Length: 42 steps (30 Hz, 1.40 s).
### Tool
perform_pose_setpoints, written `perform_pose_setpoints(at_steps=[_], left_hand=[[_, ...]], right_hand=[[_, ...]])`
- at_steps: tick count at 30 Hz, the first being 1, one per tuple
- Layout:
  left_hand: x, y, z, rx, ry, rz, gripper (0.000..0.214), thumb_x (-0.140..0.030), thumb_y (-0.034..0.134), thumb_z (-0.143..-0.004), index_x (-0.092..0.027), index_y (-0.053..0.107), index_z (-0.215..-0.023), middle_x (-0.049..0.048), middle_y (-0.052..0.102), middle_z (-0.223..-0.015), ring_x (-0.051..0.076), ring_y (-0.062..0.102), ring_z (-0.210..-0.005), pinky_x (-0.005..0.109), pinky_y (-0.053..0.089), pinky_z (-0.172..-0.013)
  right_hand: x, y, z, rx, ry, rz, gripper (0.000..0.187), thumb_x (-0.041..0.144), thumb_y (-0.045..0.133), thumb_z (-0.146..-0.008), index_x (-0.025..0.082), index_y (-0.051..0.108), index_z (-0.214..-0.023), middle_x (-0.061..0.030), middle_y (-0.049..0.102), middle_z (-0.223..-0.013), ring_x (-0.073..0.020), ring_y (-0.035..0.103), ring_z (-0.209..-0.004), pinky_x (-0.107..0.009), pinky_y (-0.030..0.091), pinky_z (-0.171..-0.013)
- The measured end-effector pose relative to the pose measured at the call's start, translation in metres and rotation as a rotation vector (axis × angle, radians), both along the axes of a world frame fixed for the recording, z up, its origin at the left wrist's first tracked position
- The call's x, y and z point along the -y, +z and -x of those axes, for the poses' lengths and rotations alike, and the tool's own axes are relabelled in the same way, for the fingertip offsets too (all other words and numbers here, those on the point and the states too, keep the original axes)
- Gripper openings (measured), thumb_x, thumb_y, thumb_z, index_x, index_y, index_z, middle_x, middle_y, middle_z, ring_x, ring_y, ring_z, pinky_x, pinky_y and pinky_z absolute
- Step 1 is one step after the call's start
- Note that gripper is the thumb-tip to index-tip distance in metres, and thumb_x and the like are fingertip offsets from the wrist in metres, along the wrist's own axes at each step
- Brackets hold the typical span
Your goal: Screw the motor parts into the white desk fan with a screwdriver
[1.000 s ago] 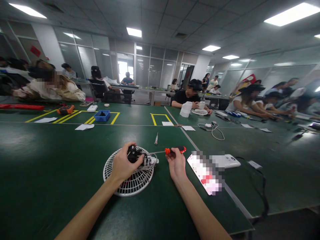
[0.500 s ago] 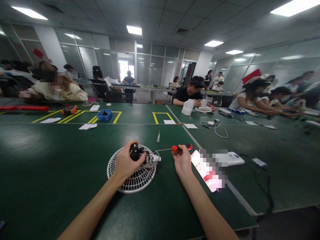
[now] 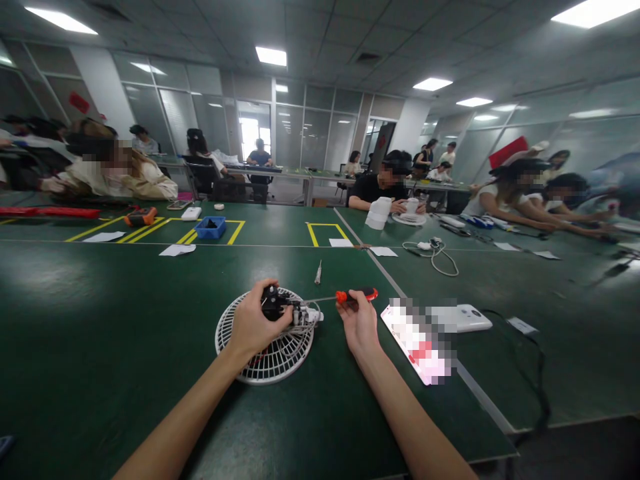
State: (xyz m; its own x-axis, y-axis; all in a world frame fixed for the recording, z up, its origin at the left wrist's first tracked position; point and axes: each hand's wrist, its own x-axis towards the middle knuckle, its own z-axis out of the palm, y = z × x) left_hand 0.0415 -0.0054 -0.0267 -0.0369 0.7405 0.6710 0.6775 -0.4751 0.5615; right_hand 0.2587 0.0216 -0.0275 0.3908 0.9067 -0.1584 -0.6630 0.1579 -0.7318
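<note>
My left hand (image 3: 257, 321) is closed around a black fan motor (image 3: 273, 303) with wires and white parts at its right side. Beneath it, a round white fan grille (image 3: 295, 363) lies flat on the green table. In my right hand (image 3: 359, 323) is a red and black screwdriver (image 3: 369, 294), pinched at the handle. Its shaft points left, and the tip reaches the motor's right side; the exact contact point is too small to make out. A second, small screwdriver (image 3: 319, 273) with a pale handle lies just beyond the grille.
A lit phone (image 3: 400, 327) lies right of my right hand, beside a white device (image 3: 473, 317) with a black cable. Farther back are a blue bin (image 3: 210, 228), paper slips (image 3: 177, 250) and a coiled grey cable (image 3: 445, 260). Several people sit at surrounding tables.
My right hand and the screwdriver have shifted left, bringing the tip closer in against the motor. My left hand keeps its hold on the motor.
</note>
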Motion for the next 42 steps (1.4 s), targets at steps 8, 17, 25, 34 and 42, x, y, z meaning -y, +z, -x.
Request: perform_pose_setpoints(at_steps=[8, 17, 25, 34, 42], left_hand=[[0.0003, -0.0012, 0.0001, 0.004, 0.007, 0.001, 0.048, -0.04, 0.075, -0.079, -0.023, 0.057, -0.119, 0.0049, 0.071, -0.109, 0.022, 0.071, -0.092, 0.038, 0.057, -0.086], [-0.0016, -0.002, -0.0008, 0.014, 0.026, -0.001, 0.048, -0.041, 0.075, -0.078, -0.023, 0.057, -0.119, 0.0052, 0.071, -0.108, 0.024, 0.071, -0.093, 0.039, 0.057, -0.087], [0.0007, 0.0001, -0.0004, 0.013, 0.027, -0.01, 0.047, -0.041, 0.075, -0.078, -0.022, 0.058, -0.118, 0.0049, 0.072, -0.107, 0.023, 0.072, -0.09, 0.038, 0.057, -0.085], [0.0004, 0.0003, -0.0007, 0.008, 0.019, 0.002, 0.048, -0.04, 0.075, -0.078, -0.023, 0.057, -0.118, 0.0047, 0.071, -0.107, 0.023, 0.071, -0.089, 0.038, 0.057, -0.084], [-0.001, -0.0008, -0.0001, 0.017, 0.016, 0.023, 0.047, -0.04, 0.076, -0.077, -0.023, 0.057, -0.117, 0.0049, 0.071, -0.108, 0.023, 0.071, -0.091, 0.038, 0.057, -0.086]], right_hand=[[0.0017, 0.0011, 0.0017, -0.013, 0.011, 0.018, 0.03, 0.019, 0.08, -0.057, 0.02, 0.057, -0.076, 0.0041, 0.066, -0.062, -0.0129, 0.066, -0.06, -0.024, 0.059, -0.06], [0.001, 0.0003, 0.0016, -0.005, 0.014, 0.003, 0.028, 0.021, 0.078, -0.057, 0.02, 0.057, -0.075, 0.0023, 0.067, -0.062, -0.0131, 0.066, -0.059, -0.024, 0.057, -0.059], [0.0, -0.0031, 0.0015, 0.0, 0.015, -0.003, 0.03, 0.022, 0.078, -0.057, 0.02, 0.056, -0.077, 0.0026, 0.067, -0.064, -0.0132, 0.066, -0.06, -0.024, 0.057, -0.06], [-0.0008, -0.003, 0.0001, 0.006, 0.001, 0.005, 0.03, 0.023, 0.079, -0.057, 0.02, 0.057, -0.078, 0.003, 0.067, -0.063, -0.0128, 0.066, -0.059, -0.023, 0.056, -0.058], [0.0002, -0.0011, 0.0008, 0.005, 0.0, 0.026, 0.028, 0.021, 0.078, -0.058, 0.02, 0.057, -0.076, 0.0038, 0.066, -0.062, -0.0125, 0.065, -0.058, -0.022, 0.056, -0.057]])
